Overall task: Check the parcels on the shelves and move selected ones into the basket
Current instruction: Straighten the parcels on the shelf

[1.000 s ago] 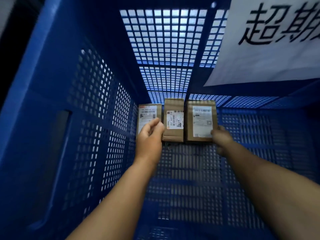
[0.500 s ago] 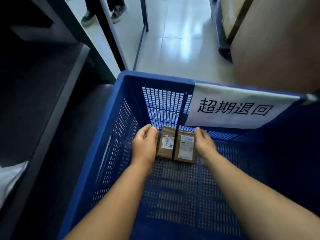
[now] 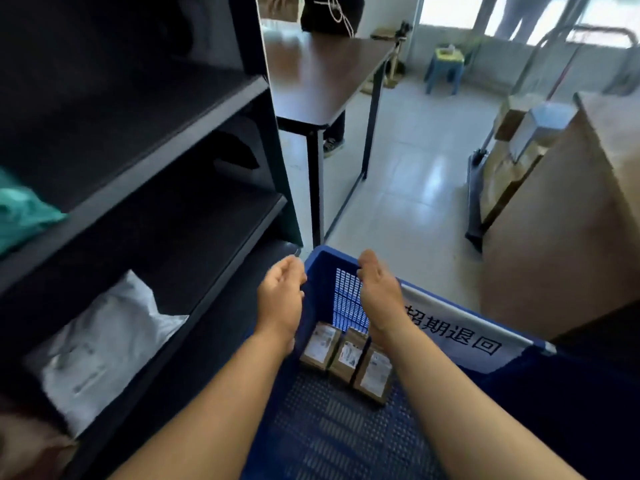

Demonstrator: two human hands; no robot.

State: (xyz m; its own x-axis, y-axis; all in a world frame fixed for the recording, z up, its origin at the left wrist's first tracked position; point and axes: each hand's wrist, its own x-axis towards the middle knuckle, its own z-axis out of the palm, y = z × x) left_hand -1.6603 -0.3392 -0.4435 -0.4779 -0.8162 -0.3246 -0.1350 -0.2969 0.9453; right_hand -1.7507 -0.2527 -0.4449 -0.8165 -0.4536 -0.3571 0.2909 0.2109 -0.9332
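Note:
Three small brown cardboard parcels (image 3: 346, 358) with white labels lie side by side on the floor of the blue mesh basket (image 3: 346, 438), against its far wall. My left hand (image 3: 281, 296) hovers above the basket's far left corner, fingers loosely curled, holding nothing. My right hand (image 3: 379, 292) is raised beside it above the far rim, also empty with relaxed fingers. A white sign (image 3: 464, 336) with black characters hangs on the basket's far right wall.
Dark shelves (image 3: 166, 168) stand to the left, holding a white bagged parcel (image 3: 104, 348) low down and a teal bag (image 3: 20, 213) higher. A brown table (image 3: 322, 71) with a person behind it is ahead. Large cardboard boxes (image 3: 561, 230) and a hand truck are on the right.
Both hands left the parcels in the basket and rose above its far rim. My view lifted from inside the basket to the room ahead.

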